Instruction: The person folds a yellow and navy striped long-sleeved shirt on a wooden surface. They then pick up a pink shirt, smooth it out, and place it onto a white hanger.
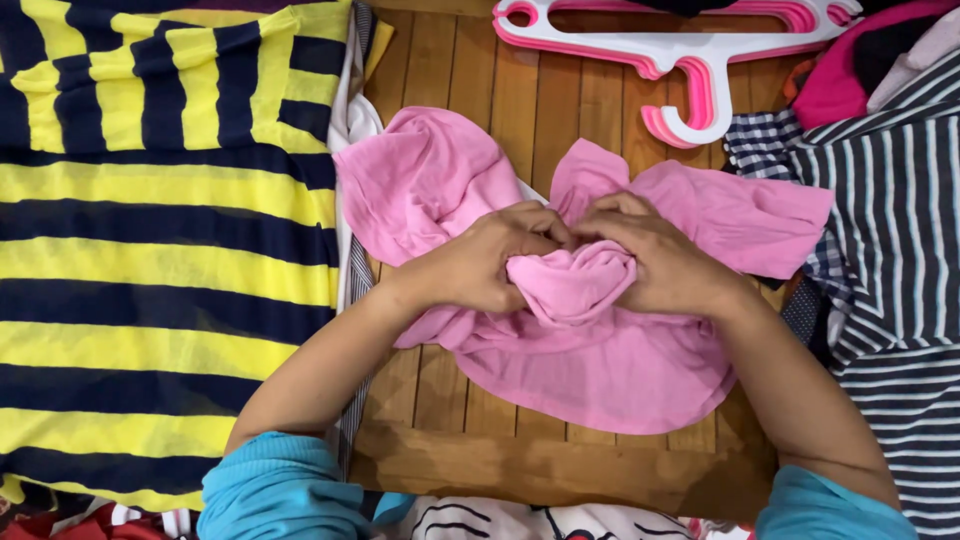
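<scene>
Pink garment [580,350] — crumpled at centre of wooden slatted table [480,90]. Left hand [480,265] and right hand [660,260] — both closed on a bunched fold of it, knuckles touching. Yellow-and-navy striped shirt [150,250] spread at left; black-and-white striped garment [900,230] at right; pink-and-white hangers [690,50] above.

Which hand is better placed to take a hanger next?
The right hand, probably. Both hands grip the pink cloth, but the hangers lie up on the right side, nearer to it than to the left hand.
</scene>
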